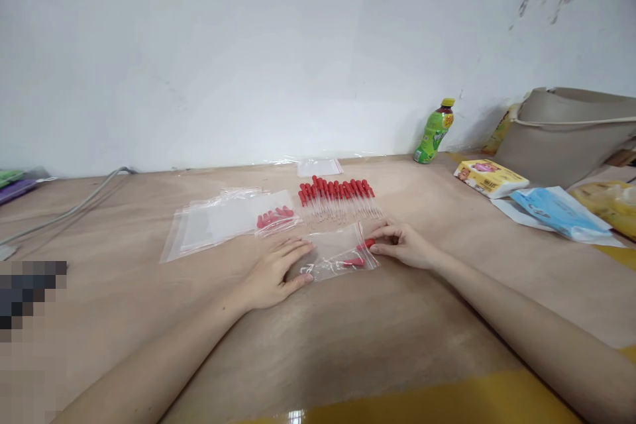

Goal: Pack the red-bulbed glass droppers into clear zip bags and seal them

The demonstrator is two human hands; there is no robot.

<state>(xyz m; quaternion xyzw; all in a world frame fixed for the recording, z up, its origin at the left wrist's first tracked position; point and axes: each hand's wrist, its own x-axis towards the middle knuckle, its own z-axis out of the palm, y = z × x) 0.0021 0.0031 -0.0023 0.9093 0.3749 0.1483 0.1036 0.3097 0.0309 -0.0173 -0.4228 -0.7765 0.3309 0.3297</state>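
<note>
Fingers of the left hand [273,275] are spread apart, with the tips rested on the left end of a clear bag [330,245]; on the right hand [410,245], the thumb and forefinger are pinched on the red top of a dropper [368,243] at the bag's mouth.

At the left, a grey cable [94,193] is laid across the brown table [119,291]. Next, flat bags [213,222] are overlapped, with a filled bag [275,217] showing several red tops at their right end. Between the hands, the clear bag is laid flat, mouth to the right, and one red top can be seen inside. Behind it, loose droppers [338,191] are lined up, stems pointing nearer. Farther right, a green bottle [432,136] is stood by the wall, and a yellow tissue pack [489,175] is set before a grey bucket [571,136].

Apparently, the bag is being filled, one dropper being fed in. For the next move, the bag should be kept steady by the left fingertips while the red top is eased past the seal.
</note>
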